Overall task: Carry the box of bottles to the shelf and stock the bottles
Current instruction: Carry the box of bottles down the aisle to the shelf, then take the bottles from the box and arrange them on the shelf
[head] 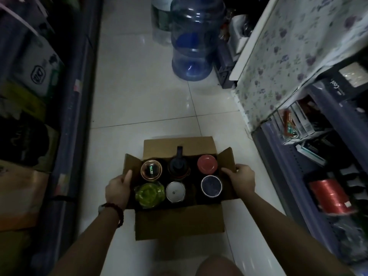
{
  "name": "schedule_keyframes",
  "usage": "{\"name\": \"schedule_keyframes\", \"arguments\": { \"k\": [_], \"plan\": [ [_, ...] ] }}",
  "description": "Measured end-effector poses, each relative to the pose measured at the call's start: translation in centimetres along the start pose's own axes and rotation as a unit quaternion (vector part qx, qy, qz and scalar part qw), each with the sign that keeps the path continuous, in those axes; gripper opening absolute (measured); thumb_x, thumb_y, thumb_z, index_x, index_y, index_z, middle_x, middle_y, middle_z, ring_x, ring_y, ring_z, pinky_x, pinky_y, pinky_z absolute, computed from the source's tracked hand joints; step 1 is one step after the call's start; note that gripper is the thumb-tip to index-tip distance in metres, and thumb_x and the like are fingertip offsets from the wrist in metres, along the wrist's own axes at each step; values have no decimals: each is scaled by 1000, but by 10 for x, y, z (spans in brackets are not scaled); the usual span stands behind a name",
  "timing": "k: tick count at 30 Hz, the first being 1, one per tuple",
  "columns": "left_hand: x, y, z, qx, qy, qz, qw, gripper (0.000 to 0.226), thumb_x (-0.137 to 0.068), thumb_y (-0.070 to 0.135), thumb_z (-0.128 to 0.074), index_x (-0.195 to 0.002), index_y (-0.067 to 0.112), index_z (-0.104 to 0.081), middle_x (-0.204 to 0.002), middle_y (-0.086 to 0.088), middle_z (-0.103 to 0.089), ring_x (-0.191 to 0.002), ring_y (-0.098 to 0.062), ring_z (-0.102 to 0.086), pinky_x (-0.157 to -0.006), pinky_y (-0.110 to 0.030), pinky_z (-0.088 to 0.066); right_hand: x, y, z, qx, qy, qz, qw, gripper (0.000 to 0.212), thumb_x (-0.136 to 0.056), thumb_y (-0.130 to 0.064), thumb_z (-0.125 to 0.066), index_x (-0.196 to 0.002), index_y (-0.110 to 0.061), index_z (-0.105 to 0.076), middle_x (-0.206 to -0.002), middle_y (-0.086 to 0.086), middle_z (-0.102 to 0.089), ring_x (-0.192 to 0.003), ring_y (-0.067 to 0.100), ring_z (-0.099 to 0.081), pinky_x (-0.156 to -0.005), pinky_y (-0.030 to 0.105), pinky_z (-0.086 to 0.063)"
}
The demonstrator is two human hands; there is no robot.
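An open cardboard box is held over the tiled aisle floor, its flaps spread outward. Several bottles stand upright inside it, seen from above: a copper-rimmed lid, a dark bottle with a handle, a red lid, a green bottle, a white lid and a dark blue lid. My left hand grips the box's left side with the thumb on the left flap. My right hand grips the right flap and side.
Shelves with goods line the left of the aisle. On the right stand shelves with packets and a red roll, partly under a flowered cloth. A big blue water jug stands on the floor ahead. My knee shows below.
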State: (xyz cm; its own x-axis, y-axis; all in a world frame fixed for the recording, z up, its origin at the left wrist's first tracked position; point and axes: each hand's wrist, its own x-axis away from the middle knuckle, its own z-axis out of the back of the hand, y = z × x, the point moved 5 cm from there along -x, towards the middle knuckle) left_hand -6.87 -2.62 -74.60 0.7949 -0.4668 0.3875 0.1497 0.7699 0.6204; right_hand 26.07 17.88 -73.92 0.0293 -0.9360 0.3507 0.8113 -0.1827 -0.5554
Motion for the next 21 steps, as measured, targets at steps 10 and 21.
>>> {"name": "schedule_keyframes", "arguments": {
  "k": [10,21],
  "plan": [
    [-22,-18,3,-21,2,5,1000,49,-93,44,-50,-133,15,-45,-118,-19,-62,-103,-39,-60,-89,-49,-51,-20,32,0,-32,-15,5,999,37,-83,-40,-70,-92,-4,-65,-86,15,-69,-83,35,-66,-76,44,-56],
    [19,89,16,-19,78,-281,956,35,-91,21,-59,-125,14,-56,-127,-5,-53,-118,-17,-50,-99,-23,-35,26,-37,27,-45,92,203,974,61,-91,-35,-61,-141,-7,-40,-143,11,-44,-134,25,-38,-111,37,-33]
  ]
}}
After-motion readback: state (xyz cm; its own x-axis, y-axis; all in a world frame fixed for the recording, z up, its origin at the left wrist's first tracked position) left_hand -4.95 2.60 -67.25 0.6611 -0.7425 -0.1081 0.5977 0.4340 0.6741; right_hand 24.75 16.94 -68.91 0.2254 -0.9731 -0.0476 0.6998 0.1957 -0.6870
